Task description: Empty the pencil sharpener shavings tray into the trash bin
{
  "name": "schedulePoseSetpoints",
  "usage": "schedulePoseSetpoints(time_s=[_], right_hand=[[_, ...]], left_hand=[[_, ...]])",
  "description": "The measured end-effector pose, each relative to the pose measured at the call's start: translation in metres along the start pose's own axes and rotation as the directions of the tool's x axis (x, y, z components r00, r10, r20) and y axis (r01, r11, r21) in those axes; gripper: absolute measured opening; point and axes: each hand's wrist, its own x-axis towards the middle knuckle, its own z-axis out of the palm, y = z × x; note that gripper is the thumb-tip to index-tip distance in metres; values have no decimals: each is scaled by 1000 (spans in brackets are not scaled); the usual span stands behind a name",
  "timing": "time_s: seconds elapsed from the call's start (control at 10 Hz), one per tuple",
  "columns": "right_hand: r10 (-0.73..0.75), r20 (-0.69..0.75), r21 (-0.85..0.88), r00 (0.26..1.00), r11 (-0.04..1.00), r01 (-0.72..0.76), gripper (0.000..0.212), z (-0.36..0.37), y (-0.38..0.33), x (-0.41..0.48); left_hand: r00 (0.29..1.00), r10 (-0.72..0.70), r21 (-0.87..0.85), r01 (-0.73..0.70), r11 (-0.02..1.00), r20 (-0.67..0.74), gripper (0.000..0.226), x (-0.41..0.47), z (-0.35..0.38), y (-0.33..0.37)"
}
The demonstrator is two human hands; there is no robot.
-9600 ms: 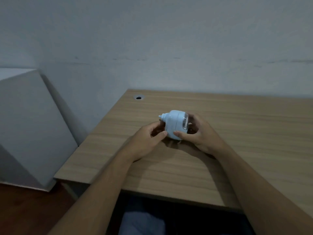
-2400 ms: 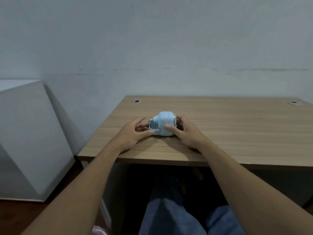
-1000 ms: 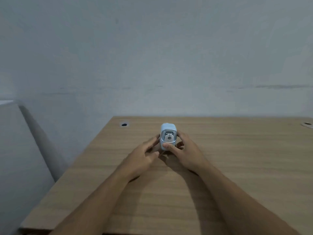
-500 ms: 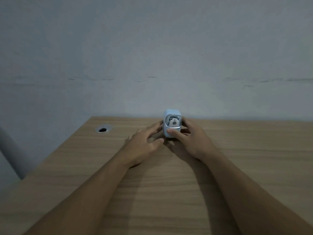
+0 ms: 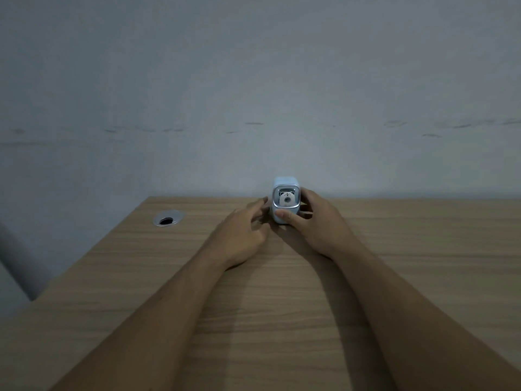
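Here I see the wooden desk filling the lower half of the frame, and its far edge runs against the grey wall just behind the pencil sharpener. The left edge of the desk goes diagonally from the middle left down to the lower left corner, and beyond it there is open space. On the right side the surface continues out of the frame, so I have much free room there. The only other thing on the desk is a round cable hole with a grey ring, at the left of centre, well apart from the hands. Nothing stands between my arms and the sharpener. The sharpener is a small light blue box standing upright a little above the centre of the frame, near the far edge of the desk. Its front face, with a silver frame and a small bear figure, looks toward the camera, and its longer axis is vertical. My right hand holds it from the right side, the thumb pressed on the lower front and the fingers wrapped behind. My left hand is loosely spread just beside it on the left; whether the fingertips touch it I cannot tell.
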Motion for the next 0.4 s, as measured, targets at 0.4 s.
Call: schedulePoseSetpoints(time_s=[0.4], right_hand=[[177, 78, -527, 981, 843, -110, 91, -5, -33, -57]], left_hand=[[992, -114, 389, 129, 912, -62, 71, -62, -5, 19]])
